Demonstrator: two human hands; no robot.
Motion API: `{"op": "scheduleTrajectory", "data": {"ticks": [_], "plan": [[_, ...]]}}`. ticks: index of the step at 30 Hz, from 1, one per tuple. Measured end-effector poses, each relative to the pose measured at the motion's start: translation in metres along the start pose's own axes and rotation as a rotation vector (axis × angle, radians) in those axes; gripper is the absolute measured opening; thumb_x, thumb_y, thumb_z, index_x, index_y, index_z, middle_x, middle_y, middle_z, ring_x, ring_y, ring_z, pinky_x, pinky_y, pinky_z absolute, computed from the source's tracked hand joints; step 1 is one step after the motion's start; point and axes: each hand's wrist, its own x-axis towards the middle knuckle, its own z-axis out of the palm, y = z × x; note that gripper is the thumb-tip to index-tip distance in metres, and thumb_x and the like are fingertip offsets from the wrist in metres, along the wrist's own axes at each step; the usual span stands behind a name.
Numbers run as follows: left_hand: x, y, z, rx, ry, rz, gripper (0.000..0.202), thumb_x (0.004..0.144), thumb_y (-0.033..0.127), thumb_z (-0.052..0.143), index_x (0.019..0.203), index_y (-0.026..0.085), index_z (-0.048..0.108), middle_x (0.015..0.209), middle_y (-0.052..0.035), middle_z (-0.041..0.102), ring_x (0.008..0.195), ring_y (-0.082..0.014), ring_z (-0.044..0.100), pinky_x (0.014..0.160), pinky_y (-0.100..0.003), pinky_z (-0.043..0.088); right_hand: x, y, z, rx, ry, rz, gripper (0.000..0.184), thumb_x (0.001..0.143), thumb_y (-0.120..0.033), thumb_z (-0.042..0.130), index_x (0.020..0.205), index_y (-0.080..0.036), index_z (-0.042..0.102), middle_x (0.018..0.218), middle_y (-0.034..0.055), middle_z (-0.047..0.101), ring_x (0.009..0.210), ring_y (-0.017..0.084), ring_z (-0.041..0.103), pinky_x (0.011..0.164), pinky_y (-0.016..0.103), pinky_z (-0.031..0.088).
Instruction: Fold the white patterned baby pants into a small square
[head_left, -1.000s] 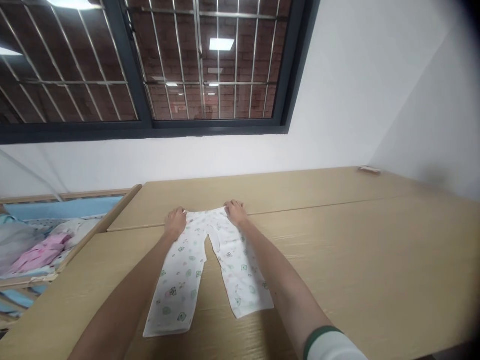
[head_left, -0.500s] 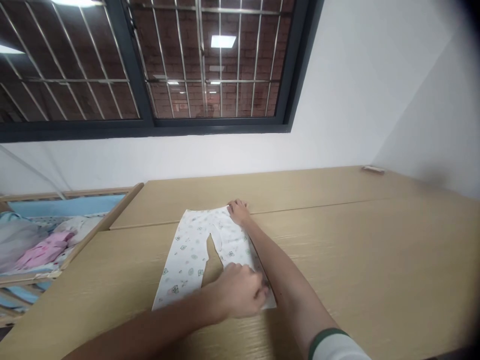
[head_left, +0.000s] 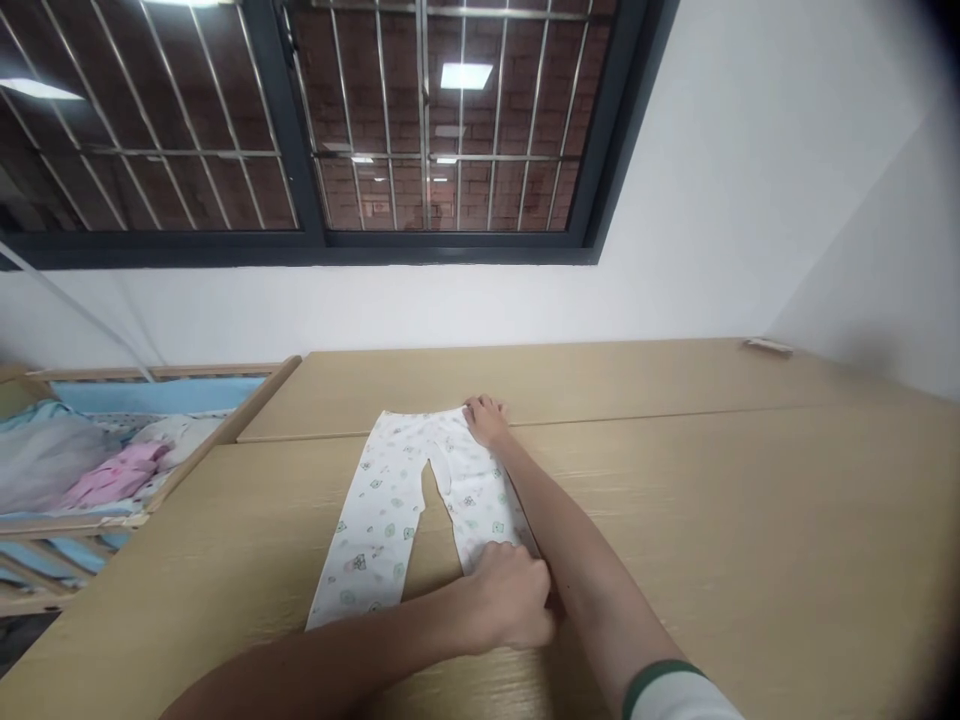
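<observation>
A pair of white baby pants (head_left: 382, 520) with small green and grey prints lies spread on a wooden tabletop (head_left: 712, 540), waist toward the wall and legs toward me. My right hand (head_left: 486, 420) rests on the right corner of the waistband, fingers laid out flat. My left hand (head_left: 514, 595) is closed in a fist at the lower end of the right-hand leg, gripping the cloth there. That leg's hem is hidden by my left hand, and my left forearm passes in front of the other leg's hem.
To the left stands a wooden crib (head_left: 255, 400) with blue lining, holding a pink cloth (head_left: 116, 475) and pale bedding. A dark-framed barred window (head_left: 457, 245) is above the white wall. A small flat pale object (head_left: 769, 346) lies at the table's far right edge.
My left hand has moved slightly toward me and to the right along the pants leg. My right hand stays at the waistband. The whole view has shifted a little.
</observation>
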Motion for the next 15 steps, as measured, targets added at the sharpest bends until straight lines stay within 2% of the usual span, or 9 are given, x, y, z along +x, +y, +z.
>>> {"op": "scheduleTrajectory", "data": {"ticks": [3, 6, 9, 12, 15], "plan": [[-0.007, -0.001, -0.011, 0.009, 0.016, -0.053, 0.040, 0.082, 0.037, 0.052, 0.095, 0.010, 0.078, 0.096, -0.0283, 0.072, 0.090, -0.0427, 0.070, 0.075, -0.052, 0.053, -0.002, -0.002, -0.004, 0.025, 0.000, -0.001, 0.034, 0.106, -0.036, 0.034, 0.121, -0.021, 0.060, 0.128, 0.0132, 0.057, 0.121, 0.027, 0.047, 0.103, 0.044, 0.027], [-0.021, -0.008, -0.020, -0.038, 0.038, -0.061, 0.035, 0.086, 0.034, 0.046, 0.082, 0.016, 0.076, 0.086, -0.0148, 0.076, 0.084, -0.0300, 0.072, 0.073, -0.038, 0.053, -0.004, -0.005, -0.012, 0.071, 0.001, 0.005, 0.027, 0.104, -0.032, 0.039, 0.115, -0.019, 0.061, 0.125, 0.0131, 0.060, 0.119, 0.026, 0.049, 0.103, 0.042, 0.029], [-0.042, -0.021, -0.022, -0.315, 0.065, -0.069, 0.032, 0.087, 0.027, 0.043, 0.070, 0.018, 0.069, 0.074, -0.0051, 0.075, 0.073, -0.0179, 0.071, 0.064, -0.025, 0.050, 0.000, -0.009, -0.023, 0.149, -0.025, 0.028, 0.017, 0.099, -0.024, 0.048, 0.105, -0.016, 0.062, 0.113, 0.0122, 0.065, 0.109, 0.024, 0.056, 0.096, 0.035, 0.036], [-0.071, -0.037, -0.020, -0.627, 0.174, -0.132, 0.031, 0.090, 0.030, 0.044, 0.069, 0.017, 0.063, 0.075, -0.0041, 0.076, 0.062, -0.0145, 0.067, 0.055, -0.022, 0.045, 0.013, -0.017, -0.034, 0.253, -0.070, 0.072, 0.008, 0.091, -0.018, 0.057, 0.097, -0.016, 0.061, 0.093, 0.0071, 0.068, 0.089, 0.019, 0.060, 0.080, 0.027, 0.041], [-0.107, -0.052, -0.022, -0.705, 0.279, -0.154, 0.039, 0.093, 0.040, 0.044, 0.065, 0.018, 0.058, 0.072, -0.0033, 0.074, 0.059, -0.0137, 0.063, 0.053, -0.022, 0.042, 0.030, -0.034, -0.042, 0.354, -0.083, 0.143, 0.017, 0.084, -0.019, 0.064, 0.099, -0.018, 0.057, 0.085, 0.0025, 0.067, 0.076, 0.015, 0.059, 0.067, 0.023, 0.041]]}}
